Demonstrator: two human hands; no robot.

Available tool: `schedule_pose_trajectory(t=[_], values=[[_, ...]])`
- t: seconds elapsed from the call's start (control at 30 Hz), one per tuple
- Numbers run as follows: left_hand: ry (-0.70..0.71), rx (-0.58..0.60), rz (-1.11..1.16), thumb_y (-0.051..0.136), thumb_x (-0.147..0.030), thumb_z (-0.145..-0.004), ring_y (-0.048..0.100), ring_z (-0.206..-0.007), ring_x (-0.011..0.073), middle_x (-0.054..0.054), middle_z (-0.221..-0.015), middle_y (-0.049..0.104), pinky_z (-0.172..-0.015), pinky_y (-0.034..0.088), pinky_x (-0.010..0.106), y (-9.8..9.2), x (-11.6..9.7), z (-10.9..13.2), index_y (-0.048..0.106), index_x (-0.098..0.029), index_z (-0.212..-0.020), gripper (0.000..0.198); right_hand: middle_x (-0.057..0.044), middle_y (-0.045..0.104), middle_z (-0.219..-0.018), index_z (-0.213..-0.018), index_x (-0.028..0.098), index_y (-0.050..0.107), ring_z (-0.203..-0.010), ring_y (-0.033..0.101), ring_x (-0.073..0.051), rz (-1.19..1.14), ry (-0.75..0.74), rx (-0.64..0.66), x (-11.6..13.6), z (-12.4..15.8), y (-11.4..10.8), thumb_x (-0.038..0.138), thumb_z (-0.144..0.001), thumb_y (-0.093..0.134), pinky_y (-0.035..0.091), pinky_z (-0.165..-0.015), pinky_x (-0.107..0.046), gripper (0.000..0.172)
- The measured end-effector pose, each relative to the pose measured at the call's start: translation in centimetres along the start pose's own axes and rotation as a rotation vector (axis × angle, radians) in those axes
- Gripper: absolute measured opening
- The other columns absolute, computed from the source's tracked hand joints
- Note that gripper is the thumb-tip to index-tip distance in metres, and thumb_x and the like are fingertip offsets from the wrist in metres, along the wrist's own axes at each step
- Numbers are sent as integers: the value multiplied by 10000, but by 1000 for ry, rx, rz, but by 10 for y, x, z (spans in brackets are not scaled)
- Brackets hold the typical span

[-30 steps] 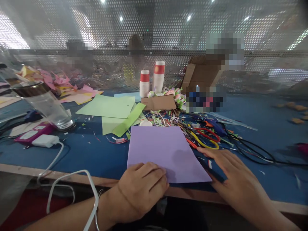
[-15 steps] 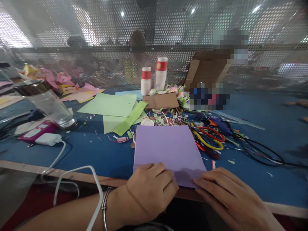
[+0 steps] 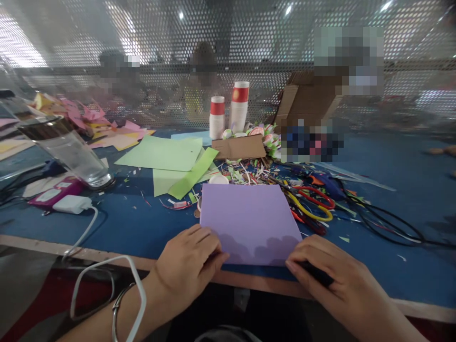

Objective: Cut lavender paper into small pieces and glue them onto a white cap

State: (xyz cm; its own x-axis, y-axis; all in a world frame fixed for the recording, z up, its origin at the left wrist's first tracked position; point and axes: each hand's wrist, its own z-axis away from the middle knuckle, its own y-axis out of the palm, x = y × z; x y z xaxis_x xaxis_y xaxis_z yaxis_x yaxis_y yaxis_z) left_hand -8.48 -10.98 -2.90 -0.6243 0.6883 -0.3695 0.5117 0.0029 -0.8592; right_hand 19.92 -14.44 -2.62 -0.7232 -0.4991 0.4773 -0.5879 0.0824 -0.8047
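Well, the lilac rectangular paper sheet lay flat on the blue worktop, nr its front edge. Left hand: fingers together, resting on the near-left corner. Right hand: fingers curled at the near-right corner, pinch unclear. Prob. light, floppy, easily creased; best taken by the corners.

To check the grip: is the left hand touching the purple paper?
Touching. In the head view the left hand rests its fingers on the purple paper, near left corner.

Sheet lay flat at the near edge of the table. Left hand sat on its near-left corner, right hand at the near-right. Scissors were just right of it, loose sheets behind-left, glass far left, two cups behind.
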Motion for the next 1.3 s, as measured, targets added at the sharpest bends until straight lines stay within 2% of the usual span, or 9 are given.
schedule_pose_trajectory(t=[0.2, 0.53, 0.73, 0.83, 1.0, 1.13, 1.3], values=[[-98, 30, -64, 568, -289, -957, 573, -727, 187, 16, -778, 651, -679, 444, 328, 2, 2, 1, 574, -191, -775, 207, -23, 635, -757, -768, 222, 609, -693, 615, -157, -1, 55, 19, 2, -3, 1, 245, -961, 549, 512, -611, -267, 203], [-100, -21, -56, 566, -276, -957, 494, -710, 185, 13, -767, 610, -684, 396, 339, 4, 0, 5, 544, -196, -763, 211, -13, 582, -738, -754, 221, 551, -668, 576, -152, 35, 88, -11, -1, 0, 7, 254, -961, 542, 469, -598, -280, 210], [-97, 83, 27, 466, -227, -1002, 474, -745, 187, 21, -792, 579, -726, 380, 353, -5, -4, 4, 559, -193, -774, 248, -12, 577, -744, -761, 215, 547, -680, 571, -153, 54, 81, 3, -2, -1, 8, 252, -969, 526, 462, -614, -290, 212], [-143, 127, 73, 443, -243, -1013, 478, -761, 189, 20, -803, 591, -749, 374, 363, -7, -5, 3, 574, -195, -787, 266, -10, 578, -741, -755, 216, 544, -677, 568, -154, 50, 85, 4, -3, 0, 8, 256, -968, 529, 462, -612, -290, 217], [-258, 147, 101, 432, -337, -1030, 510, -838, 200, 2, -902, 649, -798, 360, 383, -8, -9, 1, 638, -253, -945, 238, -9, 577, -738, -753, 218, 537, -678, 564, -156, 44, 97, 10, -3, 0, 9, 264, -972, 527, 460, -615, -294, 224], [-276, 186, 59, 424, -350, -1031, 494, -843, 210, 8, -874, 640, -776, 339, 381, -7, -11, 0, 623, -229, -854, 292, -10, 574, -733, -748, 218, 535, -676, 560, -157, 51, 84, 4, -2, 0, 9, 259, -968, 531, 457, -612, -294, 224], [-283, 177, 21, 487, -288, -995, 480, -871, 219, 20, -888, 637, -779, 306, 387, -5, -11, -1, 614, -210, -839, 216, -13, 584, -748, -764, 215, 544, -691, 567, -156, 46, 79, -2, -2, 0, 9, 255, -970, 533, 460, -625, -294, 211]])
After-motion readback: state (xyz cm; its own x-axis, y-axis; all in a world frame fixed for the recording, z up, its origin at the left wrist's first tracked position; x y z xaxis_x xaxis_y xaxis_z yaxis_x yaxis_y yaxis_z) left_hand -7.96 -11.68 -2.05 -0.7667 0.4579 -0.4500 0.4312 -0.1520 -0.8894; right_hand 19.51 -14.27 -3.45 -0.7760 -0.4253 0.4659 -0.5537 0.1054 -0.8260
